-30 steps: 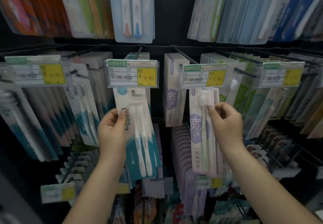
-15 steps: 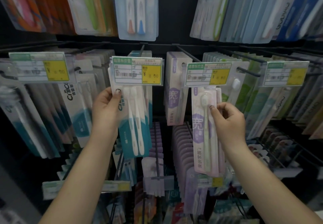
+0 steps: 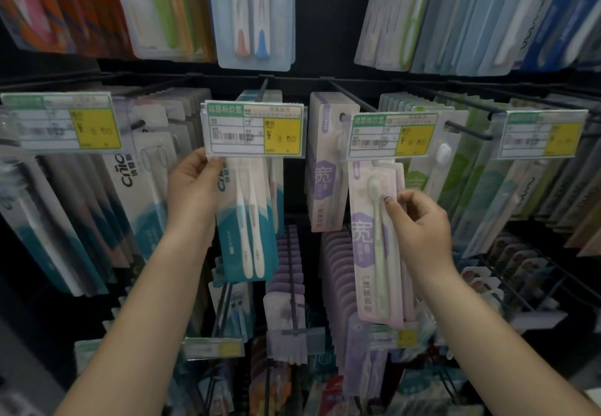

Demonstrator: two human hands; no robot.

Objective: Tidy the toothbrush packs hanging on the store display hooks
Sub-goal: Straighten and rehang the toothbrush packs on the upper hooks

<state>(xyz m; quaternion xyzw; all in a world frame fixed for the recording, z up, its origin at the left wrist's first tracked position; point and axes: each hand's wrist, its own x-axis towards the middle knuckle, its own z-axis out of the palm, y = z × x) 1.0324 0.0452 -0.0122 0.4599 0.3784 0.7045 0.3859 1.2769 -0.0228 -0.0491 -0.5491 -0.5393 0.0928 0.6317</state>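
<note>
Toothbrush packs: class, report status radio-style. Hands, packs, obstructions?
Left hand grips teal twin pack just under price tag. Right hand pinches lilac pack beneath its tag. Tags hide the hook ends.

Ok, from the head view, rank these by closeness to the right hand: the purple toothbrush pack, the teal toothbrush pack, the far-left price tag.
1. Purple toothbrush pack, pinched by the right hand.
2. Teal toothbrush pack, centre-left, held by the left hand.
3. Far-left price tag, at the left edge.

Black display hooks point(image 3: 468, 129) jut from a dark back panel point(image 3: 322, 25), carrying rows of toothbrush packs point(image 3: 325, 162) and, seemingly clipped on, price tags point(image 3: 255, 129).
</note>
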